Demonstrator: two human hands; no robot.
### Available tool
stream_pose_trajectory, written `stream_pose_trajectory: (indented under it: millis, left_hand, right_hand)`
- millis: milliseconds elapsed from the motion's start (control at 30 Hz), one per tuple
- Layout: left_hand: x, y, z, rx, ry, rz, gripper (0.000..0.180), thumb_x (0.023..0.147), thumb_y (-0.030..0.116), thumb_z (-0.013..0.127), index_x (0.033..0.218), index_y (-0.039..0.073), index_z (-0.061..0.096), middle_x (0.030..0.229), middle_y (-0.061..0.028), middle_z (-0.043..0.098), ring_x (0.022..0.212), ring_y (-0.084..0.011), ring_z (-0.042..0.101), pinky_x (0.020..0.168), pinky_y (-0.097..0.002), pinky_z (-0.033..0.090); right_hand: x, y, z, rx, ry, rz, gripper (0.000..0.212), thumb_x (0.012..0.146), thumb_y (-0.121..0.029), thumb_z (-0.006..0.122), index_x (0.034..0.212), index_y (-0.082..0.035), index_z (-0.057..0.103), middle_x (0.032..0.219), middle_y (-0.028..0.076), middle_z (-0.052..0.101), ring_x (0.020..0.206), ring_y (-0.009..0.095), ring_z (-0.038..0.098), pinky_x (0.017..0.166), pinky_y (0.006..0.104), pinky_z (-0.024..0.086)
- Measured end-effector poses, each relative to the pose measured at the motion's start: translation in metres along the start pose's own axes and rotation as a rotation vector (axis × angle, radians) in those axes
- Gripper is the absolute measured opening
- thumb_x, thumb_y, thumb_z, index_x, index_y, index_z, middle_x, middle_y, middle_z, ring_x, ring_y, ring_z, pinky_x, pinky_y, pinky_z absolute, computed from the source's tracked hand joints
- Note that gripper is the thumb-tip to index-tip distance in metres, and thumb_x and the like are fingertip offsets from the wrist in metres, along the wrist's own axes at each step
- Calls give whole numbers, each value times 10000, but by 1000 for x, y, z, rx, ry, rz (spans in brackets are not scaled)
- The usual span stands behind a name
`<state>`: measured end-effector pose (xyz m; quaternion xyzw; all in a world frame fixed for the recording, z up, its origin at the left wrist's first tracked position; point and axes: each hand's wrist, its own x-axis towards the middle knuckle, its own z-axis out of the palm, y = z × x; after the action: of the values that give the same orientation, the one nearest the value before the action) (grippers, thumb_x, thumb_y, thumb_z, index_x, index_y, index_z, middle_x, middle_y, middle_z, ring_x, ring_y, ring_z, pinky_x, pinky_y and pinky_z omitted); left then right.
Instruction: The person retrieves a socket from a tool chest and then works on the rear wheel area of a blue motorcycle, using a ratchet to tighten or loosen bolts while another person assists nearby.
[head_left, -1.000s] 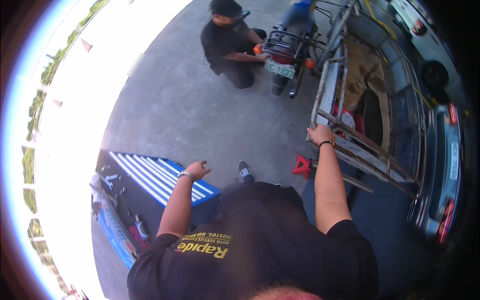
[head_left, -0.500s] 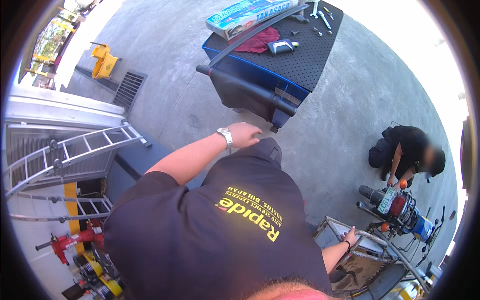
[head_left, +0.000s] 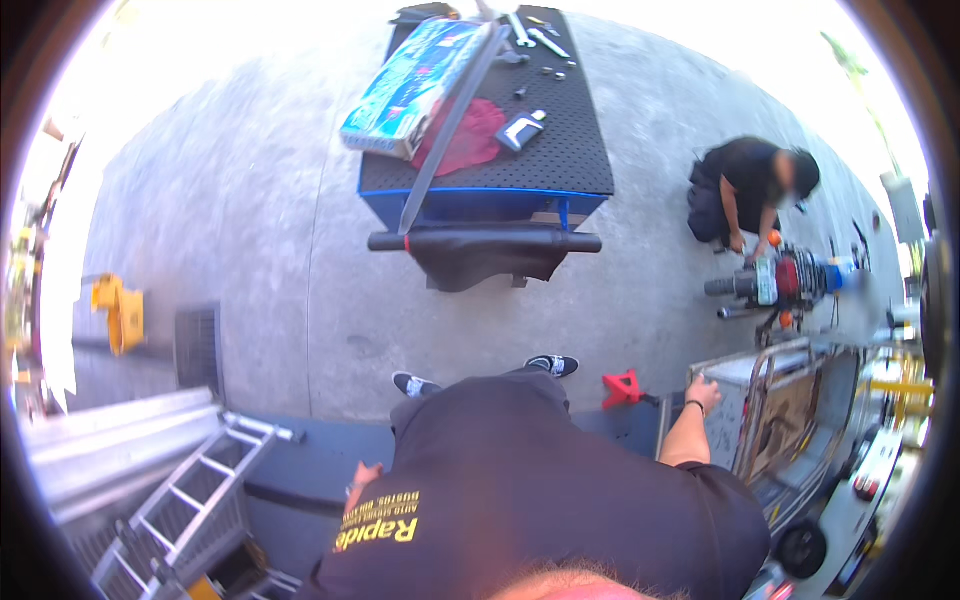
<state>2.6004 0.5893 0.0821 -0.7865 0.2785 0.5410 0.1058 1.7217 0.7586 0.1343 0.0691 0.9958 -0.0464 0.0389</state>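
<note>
My left hand (head_left: 367, 474) hangs low at my left side, beside my dark shirt, with its fingers loosely apart and nothing visible in them. My right hand (head_left: 704, 393), with a dark band at the wrist, rests on the near corner of a worn metal-framed cart (head_left: 757, 395); its fingers are partly extended over the edge. Ahead of me stands a blue tool table (head_left: 585, 150) with a perforated black top, out of reach of both hands. A black roll with a hanging sheet (head_left: 490, 255) is along its near edge.
On the table lie a blue-white box (head_left: 420, 85), a red cloth (head_left: 470, 135), a long grey strip (head_left: 455, 125), a bottle (head_left: 521, 130) and wrenches (head_left: 548, 42). A co-worker (head_left: 745, 190) crouches by a motorcycle (head_left: 790, 280). A red stand (head_left: 622, 388), ladder (head_left: 190, 500) and yellow bucket (head_left: 120, 313) stand around.
My left hand has dropped from in front of my body to my left side. My view has turned, so the table appears straighter ahead. My right hand stays at the cart.
</note>
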Motion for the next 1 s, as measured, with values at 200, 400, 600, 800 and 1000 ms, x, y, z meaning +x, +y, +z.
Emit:
stream_pose_trajectory:
  millis: [200,400,600,800,1000]
  left_hand:
    - [12,-15,-133,135,-143,115,697,1036,317,616,1580,38,282,1172,-175,748,876,-254,732,648,-430,555]
    - [80,64,-313,-45,127,191,570,1050,353,588,1506,29,483,1222,-177,733,927,-253,723,674,-384,531]
    - [123,125,-369,-246,243,319,546,1063,394,571,1500,77,492,1241,-152,723,970,-242,709,684,-382,519]
    - [166,127,-356,321,-321,700,572,1047,240,620,1552,15,470,1267,-153,729,1053,-207,728,846,-355,579]
    - [204,198,-521,547,-197,342,553,1044,241,625,1526,1,499,1235,-157,740,1020,-205,734,840,-345,582]
  right_hand:
    - [-291,-118,86,206,-677,-294,758,1000,-641,554,1329,32,669,1350,287,668,1350,394,591,1122,450,460]
    - [-439,-349,-1,1791,-1198,-47,988,940,-679,673,1603,-44,307,1454,236,506,1183,293,633,963,459,509]
    - [-486,-485,-13,1311,-295,136,757,912,-341,819,1450,35,440,1307,193,635,1175,311,646,1014,423,510]
    - [-492,-517,18,1742,-319,492,571,899,-198,763,1342,67,519,1298,216,653,1167,329,665,1006,463,538]
    - [-497,-519,19,1792,-146,449,478,897,-206,766,1245,73,592,1136,167,700,977,297,707,878,437,582]
